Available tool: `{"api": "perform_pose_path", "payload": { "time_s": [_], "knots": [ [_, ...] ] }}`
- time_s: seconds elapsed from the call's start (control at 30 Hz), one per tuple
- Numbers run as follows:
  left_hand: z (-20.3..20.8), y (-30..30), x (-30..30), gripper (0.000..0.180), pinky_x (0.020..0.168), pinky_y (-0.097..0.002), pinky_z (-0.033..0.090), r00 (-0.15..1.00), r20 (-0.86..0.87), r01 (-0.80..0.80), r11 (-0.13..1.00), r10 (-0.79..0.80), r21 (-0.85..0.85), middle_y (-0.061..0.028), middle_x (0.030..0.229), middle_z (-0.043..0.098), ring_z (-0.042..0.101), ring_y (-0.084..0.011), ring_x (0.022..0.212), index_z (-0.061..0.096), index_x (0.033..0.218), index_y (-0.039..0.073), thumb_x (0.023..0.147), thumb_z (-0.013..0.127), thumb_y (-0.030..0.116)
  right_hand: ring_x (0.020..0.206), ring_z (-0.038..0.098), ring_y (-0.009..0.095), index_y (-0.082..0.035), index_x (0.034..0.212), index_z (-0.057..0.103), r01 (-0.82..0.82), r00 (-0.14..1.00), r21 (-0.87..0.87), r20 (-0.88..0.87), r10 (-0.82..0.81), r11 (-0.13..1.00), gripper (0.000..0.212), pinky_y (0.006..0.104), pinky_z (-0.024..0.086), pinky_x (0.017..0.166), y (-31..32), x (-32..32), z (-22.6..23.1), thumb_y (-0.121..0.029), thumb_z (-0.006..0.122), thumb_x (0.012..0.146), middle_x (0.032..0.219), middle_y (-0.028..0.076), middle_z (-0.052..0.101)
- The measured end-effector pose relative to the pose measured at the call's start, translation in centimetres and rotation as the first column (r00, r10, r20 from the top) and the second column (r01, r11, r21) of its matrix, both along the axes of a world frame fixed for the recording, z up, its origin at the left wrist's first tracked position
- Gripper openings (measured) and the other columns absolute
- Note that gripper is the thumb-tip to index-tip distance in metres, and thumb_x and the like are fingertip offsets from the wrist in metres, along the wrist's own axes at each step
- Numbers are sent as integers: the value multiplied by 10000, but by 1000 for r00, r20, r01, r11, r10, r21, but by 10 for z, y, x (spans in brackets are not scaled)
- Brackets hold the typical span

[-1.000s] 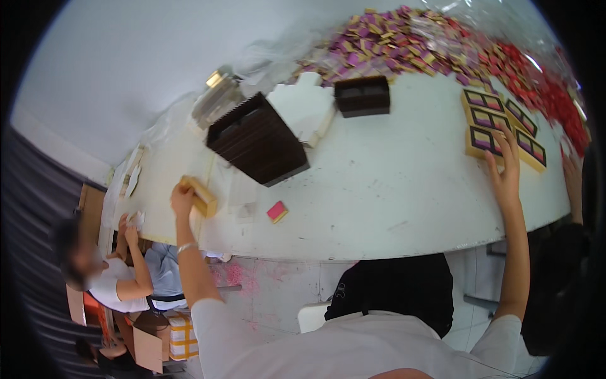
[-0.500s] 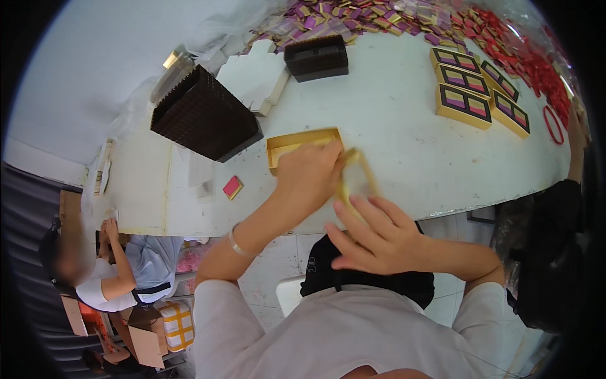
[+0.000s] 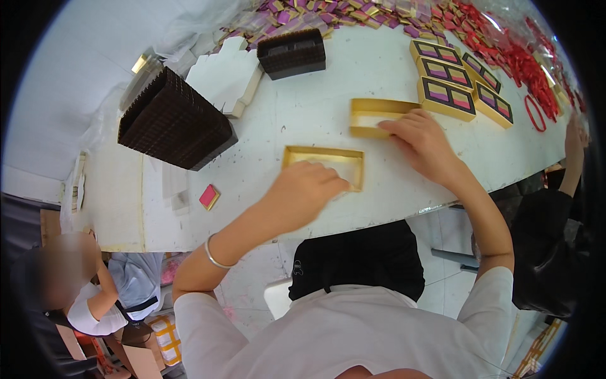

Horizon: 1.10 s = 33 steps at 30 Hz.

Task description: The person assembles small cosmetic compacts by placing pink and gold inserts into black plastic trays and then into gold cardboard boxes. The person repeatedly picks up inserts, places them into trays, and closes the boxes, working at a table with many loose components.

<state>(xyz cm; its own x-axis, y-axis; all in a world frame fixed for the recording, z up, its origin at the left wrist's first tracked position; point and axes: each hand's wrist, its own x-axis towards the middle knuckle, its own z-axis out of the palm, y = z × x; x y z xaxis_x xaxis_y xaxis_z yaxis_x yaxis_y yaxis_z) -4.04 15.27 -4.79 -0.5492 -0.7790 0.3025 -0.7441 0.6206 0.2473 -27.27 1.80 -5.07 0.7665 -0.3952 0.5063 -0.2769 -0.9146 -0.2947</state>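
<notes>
Two shallow gold open-topped boxes are in front of me on the white table. The nearer gold box (image 3: 358,170) lies in the middle, and my left hand (image 3: 309,192) reaches over its near side, fingers curled down on it; the fingertips are partly hidden. Farther right, the second gold box (image 3: 366,131) is held at its right end by my right hand (image 3: 423,140), thumb and fingers closed around the wall. Both boxes look bare inside. To the left of my left hand lies a small pink-and-gold square piece (image 3: 209,197).
A tall stack of dark brown trays (image 3: 177,123) and a shorter one (image 3: 292,55) stand left, beside white card pieces (image 3: 224,76). Several filled gold boxes (image 3: 447,98) sit at right. Purple, gold and red pieces (image 3: 353,14) cover the far edge. Other people sit at both sides.
The blurred gold box between my hands has moved away to the far right with my right hand. My left hand now rests on the other gold box, which has shifted right.
</notes>
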Motion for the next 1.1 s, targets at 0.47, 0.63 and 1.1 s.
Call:
{"api": "perform_pose_path", "payload": {
  "time_s": [0.47,0.63,1.1],
  "knots": [
    [63,-76,17,244,590,-276,447,916,-322,-272,961,241,-57,-67,802,628,550,-168,637,631,928,22,800,679,225,967,567,306,-9,1035,610,19,983,-96,184,-1,995,199,367,463,809,-76,82,40,-53,560,847,1016,142,612],
    [44,-120,68,200,579,-239,436,719,-496,-485,863,487,145,-19,765,632,539,-98,623,648,915,27,826,662,206,883,567,307,1,839,633,-45,996,-330,-88,17,943,85,396,470,760,-127,148,21,-58,599,789,889,111,606],
    [50,-110,65,742,855,-333,464,894,-313,-436,786,321,-439,-105,1416,302,483,-265,1128,386,1333,154,696,767,145,689,389,61,-94,851,569,-359,906,638,415,89,681,189,220,320,638,-96,83,66,-281,576,881,775,-71,461]
  ]
}}
